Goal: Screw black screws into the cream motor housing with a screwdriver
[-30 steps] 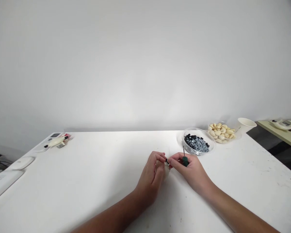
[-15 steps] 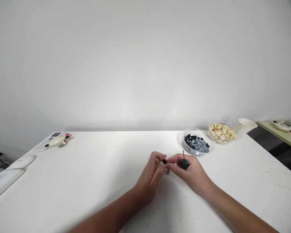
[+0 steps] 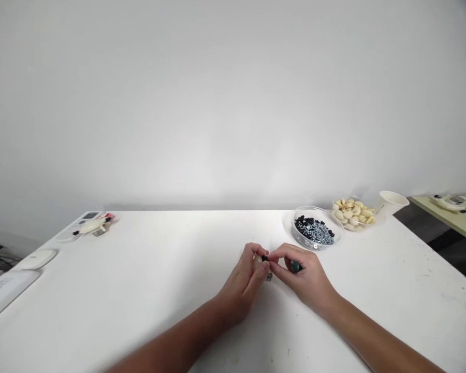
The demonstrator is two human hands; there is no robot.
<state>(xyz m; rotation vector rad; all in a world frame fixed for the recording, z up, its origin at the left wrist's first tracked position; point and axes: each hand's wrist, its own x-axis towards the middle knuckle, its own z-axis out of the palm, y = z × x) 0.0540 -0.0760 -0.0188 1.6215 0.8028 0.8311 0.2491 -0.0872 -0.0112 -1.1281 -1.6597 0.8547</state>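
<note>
your left hand (image 3: pixel 241 281) gripped the black cap (image 3: pixel 264 258) just left of your right hand (image 3: pixel 308 270), whose fingers clasped a dark green handle (image 3: pixel 295 266).

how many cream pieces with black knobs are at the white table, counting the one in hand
2: the far-left cream piece lies near the left edge of the white table; the held cream piece is in the left hand, partly covered. Others may be hidden.

Hands (image 3: pixel 238 285): two, lower centre. Green handle (image 3: pixel 295 267): one, right of centre. Clear dish (image 3: pixel 309 244): one, right. Cup (image 3: pixel 389 207): one, right. Cream bodies (image 3: pixel 91 226): one left, one lower centre, two or more far right. Screws (image 3: pixel 321 233): uncountable from here.
</note>
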